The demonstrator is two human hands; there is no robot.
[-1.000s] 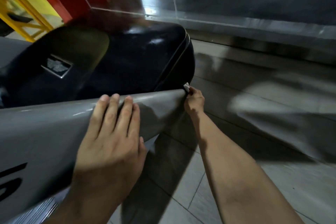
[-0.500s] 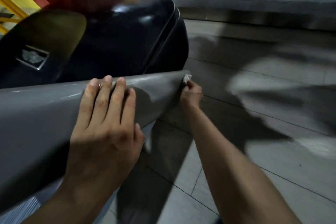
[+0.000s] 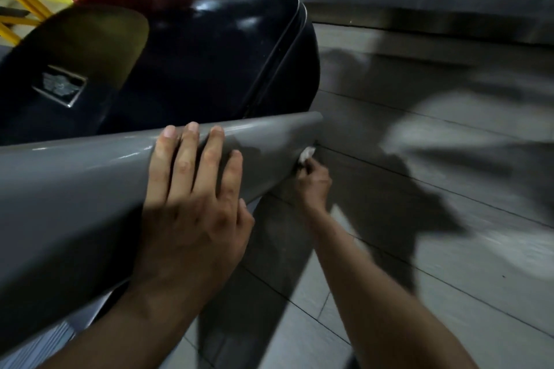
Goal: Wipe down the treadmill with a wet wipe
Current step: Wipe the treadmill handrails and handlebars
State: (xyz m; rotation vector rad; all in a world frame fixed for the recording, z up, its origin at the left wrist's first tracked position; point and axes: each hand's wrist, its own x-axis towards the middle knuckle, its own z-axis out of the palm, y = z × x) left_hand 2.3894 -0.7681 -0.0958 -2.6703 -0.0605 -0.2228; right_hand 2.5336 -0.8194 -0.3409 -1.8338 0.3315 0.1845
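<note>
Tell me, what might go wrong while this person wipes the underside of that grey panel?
The small white wet wipe is bunched in the right hand at the far lower edge of the smooth grey treadmill panel, so it could slip out or miss patches. The left hand lies flat on that glossy panel and may slide or leave smears. The right arm is stretched far out over the tiled floor, so balance could suffer.

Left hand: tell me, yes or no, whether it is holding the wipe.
No: the left hand lies flat with straight fingers on the grey cover, while the right hand holds the wipe.
</note>
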